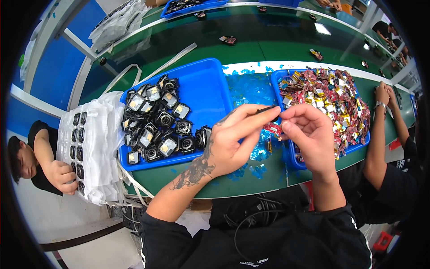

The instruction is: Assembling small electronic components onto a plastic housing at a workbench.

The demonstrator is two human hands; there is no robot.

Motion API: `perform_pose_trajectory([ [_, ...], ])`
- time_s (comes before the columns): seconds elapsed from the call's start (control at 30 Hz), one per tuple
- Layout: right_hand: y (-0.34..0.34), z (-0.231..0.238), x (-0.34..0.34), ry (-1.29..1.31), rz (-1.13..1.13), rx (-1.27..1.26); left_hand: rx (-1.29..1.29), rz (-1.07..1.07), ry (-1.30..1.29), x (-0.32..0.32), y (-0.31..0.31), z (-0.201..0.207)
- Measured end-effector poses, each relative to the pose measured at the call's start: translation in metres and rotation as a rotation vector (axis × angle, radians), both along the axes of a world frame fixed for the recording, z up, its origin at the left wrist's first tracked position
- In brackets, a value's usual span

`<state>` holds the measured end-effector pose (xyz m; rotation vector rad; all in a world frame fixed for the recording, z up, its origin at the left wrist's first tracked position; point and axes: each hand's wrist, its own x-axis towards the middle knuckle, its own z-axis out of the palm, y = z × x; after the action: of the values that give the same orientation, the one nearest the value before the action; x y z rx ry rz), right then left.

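My left hand (230, 141), with tattoos along its forearm, is closed with the fingers stretched to the right. A dark flat piece (264, 109) shows as a thin edge at its fingertips; the rest is hidden behind the hand. Close beside it, my right hand (313, 134) is closed in a pinch on a small red electronic part (274, 129). Left of my hands, a blue tray (210, 83) holds a heap of black smartwatch cases (165, 119). To the right, another blue tray (293, 158) is piled with small red, yellow and silver electronic parts (324, 96).
Blue film scraps (251, 92) litter the green table (192, 190) between the trays. Beyond runs a green conveyor (277, 33) with scattered parts. At left, a person holds white packing sheets (92, 148) with watch cases. Another person's arms (380, 130) reach in at right.
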<state>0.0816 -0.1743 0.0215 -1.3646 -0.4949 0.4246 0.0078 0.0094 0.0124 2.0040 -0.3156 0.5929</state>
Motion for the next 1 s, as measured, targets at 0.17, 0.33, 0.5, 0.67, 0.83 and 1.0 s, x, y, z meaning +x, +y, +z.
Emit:
perform_pose_trajectory([
  [0.17,-0.002,-0.001,0.007,0.107,0.079,-0.002,0.131,-0.051,-0.091,-0.001,0.002,-0.004],
  [0.33,-0.005,-0.001,0.011,0.175,0.103,0.029,-0.023,-0.028,-0.026,0.002,-0.004,-0.004],
  [0.5,-0.004,-0.004,0.015,0.226,0.133,0.035,0.263,-0.008,-0.243,0.004,0.000,-0.015],
  [0.67,-0.009,-0.005,0.011,0.228,0.138,0.041,0.256,0.104,-0.249,0.003,-0.004,-0.017],
  [0.83,-0.013,-0.007,0.004,0.049,0.090,0.012,0.127,0.106,-0.158,0.003,-0.010,-0.018],
  [1.0,-0.009,-0.008,0.003,-0.103,0.016,-0.113,-0.024,0.059,-0.007,0.001,-0.012,-0.021],
])
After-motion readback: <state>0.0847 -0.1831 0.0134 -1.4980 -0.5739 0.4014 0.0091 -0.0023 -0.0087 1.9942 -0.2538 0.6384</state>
